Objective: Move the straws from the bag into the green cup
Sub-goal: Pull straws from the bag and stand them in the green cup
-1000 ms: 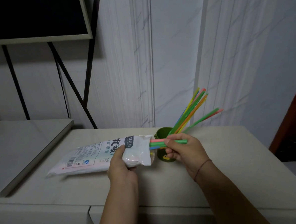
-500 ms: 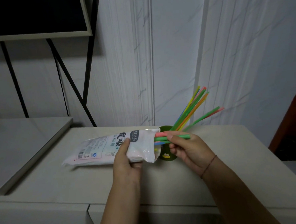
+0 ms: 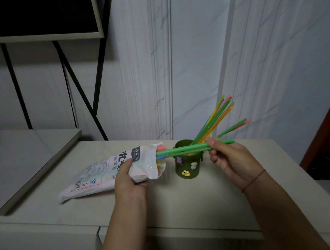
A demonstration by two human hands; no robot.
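A white printed bag (image 3: 103,172) is gripped near its open mouth by the left hand (image 3: 127,178), with fingers and thumb curled round the plastic. The mouth is raised and pointed to the right, while the closed far end is rested on the pale desk (image 3: 204,205).

A small bunch of straws (image 3: 185,149), mostly green with blue and pink ones beneath, is seen sticking out of the bag's mouth. Its free end is pinched between the thumb and curled fingers of the right hand (image 3: 230,159). The bunch is held nearly level and, as seen from the head camera, is laid across the top of the green cup (image 3: 186,169).

The cup is stood upright on the desk between the two hands, just right of the bag's mouth, and small cartoon stickers (image 3: 186,172) are seen on its front. More coloured straws (image 3: 216,119) are already stood in the cup, fanned up and to the right.

A thin cord (image 3: 253,180) is worn on the right wrist. Behind, a dark framed panel (image 3: 37,16) on black legs (image 3: 75,86) is set against a white marbled wall (image 3: 195,65).
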